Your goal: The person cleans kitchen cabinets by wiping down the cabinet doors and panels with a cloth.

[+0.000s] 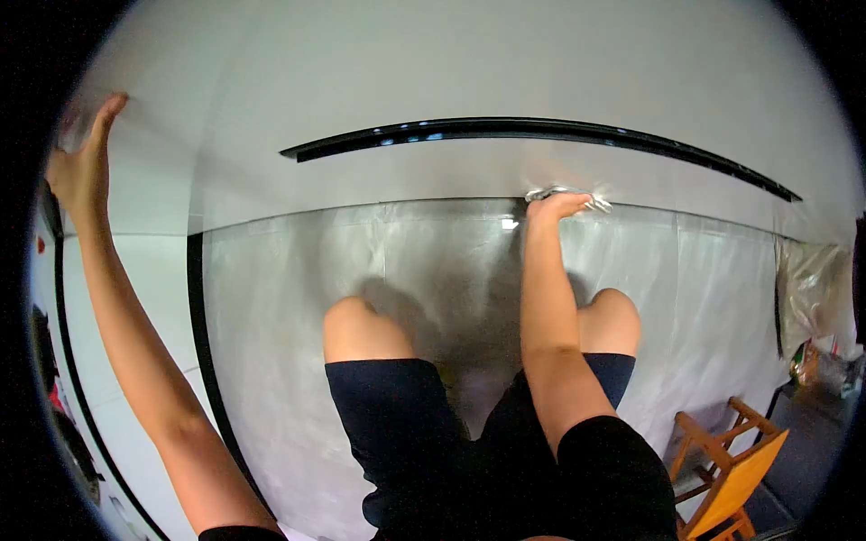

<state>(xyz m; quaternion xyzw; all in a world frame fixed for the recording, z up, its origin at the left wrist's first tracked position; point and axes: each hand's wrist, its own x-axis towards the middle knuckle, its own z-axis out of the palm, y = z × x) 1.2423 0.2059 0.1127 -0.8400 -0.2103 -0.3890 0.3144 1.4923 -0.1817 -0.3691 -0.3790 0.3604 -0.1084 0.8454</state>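
Head view, left to right: one left hand (84, 180) at ten o'clock, thumb spread, its grip impossible to tell; one black strip (514, 129) at one; one right hand (555, 207) at two, touching one silvery, crumpled film (550, 190), whether pressing or gripping unclear; one wooden stool (735, 487) at four.
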